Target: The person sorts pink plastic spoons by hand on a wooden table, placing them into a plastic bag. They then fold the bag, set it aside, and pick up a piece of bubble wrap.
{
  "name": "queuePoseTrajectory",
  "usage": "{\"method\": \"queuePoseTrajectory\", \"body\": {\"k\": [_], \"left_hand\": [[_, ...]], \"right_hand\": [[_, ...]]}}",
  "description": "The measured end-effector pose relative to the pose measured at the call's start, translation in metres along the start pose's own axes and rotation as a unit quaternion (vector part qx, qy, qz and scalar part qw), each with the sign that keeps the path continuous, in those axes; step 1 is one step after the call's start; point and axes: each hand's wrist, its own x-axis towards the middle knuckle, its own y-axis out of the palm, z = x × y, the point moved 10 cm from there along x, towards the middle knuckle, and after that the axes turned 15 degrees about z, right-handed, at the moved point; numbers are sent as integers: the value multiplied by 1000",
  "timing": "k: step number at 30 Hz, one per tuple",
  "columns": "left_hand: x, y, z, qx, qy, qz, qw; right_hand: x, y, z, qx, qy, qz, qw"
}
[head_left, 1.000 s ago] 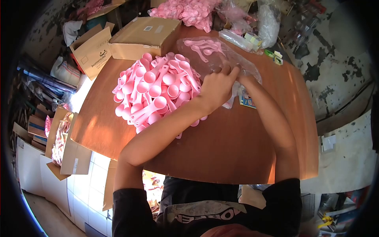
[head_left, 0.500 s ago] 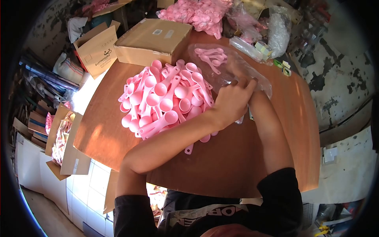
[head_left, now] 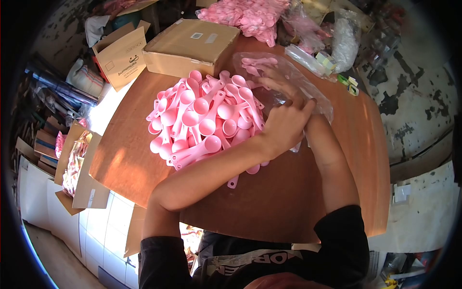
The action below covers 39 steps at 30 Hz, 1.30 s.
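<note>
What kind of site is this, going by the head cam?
Likely a small packing workshop or storeroom: a heap of loose pink spoons on a wooden table, a clear plastic bag with more spoons, and cardboard boxes around.

Pink spoons [head_left: 207, 123] lie heaped left of centre. A clear, wrinkled bag [head_left: 320, 98] spreads at upper centre, more spoons within its outline.

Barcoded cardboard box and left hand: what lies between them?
A heap of pink spoons lies between the barcoded cardboard box and the left hand, in the head view.
</note>
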Motion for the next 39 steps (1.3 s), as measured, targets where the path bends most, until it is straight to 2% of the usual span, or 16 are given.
{"method": "queuePoseTrajectory", "body": {"k": [1,2,3,4,5,6,7,9,12,14,17,22,24,28,34,39], "left_hand": [[-1,-1,0,-2,2,-4,1000],[-1,0,1,-3,1,-4,1000],[-2,0,1,-1,4,-9,1000],[-2,0,1,1,7,-15,1000],[-2,0,1,1,8,-15,1000],[-2,0,2,1,6,-10,1000],[-1,1,2,0,4,-5,1000],[-2,0,1,1,11,-15,1000],[-3,-1,-1,5,18,-23,1000],[-3,-1,-2,6,18,-21,1000],[-2,0,-1,16,12,-15,1000],[-3,-2,-3,23,19,-29,999],[-4,-4,-3,22,25,-37,999],[-5,-8,-4,13,30,-46,998],[-6,-12,-7,13,34,-59,998],[-5,-7,-5,28,15,-40,999]], "right_hand": [[3,3,-1,1,-1,0,1000],[6,28,-37,206,182,90,957],[-11,60,-52,393,351,172,833],[-12,60,-53,393,351,173,832],[-6,54,-53,210,257,179,926],[3,36,-30,17,149,176,973],[-9,22,-31,17,149,176,973],[-11,-48,59,-251,-84,154,952],[-8,-52,38,-50,44,195,979],[-2,-30,16,105,166,221,955],[-3,-14,6,177,244,237,923],[-20,2,-7,199,256,208,923],[-25,1,2,251,321,247,879],[-5,13,11,259,275,292,879],[-9,13,8,203,277,252,905],[-22,9,-10,78,315,157,933]]}}
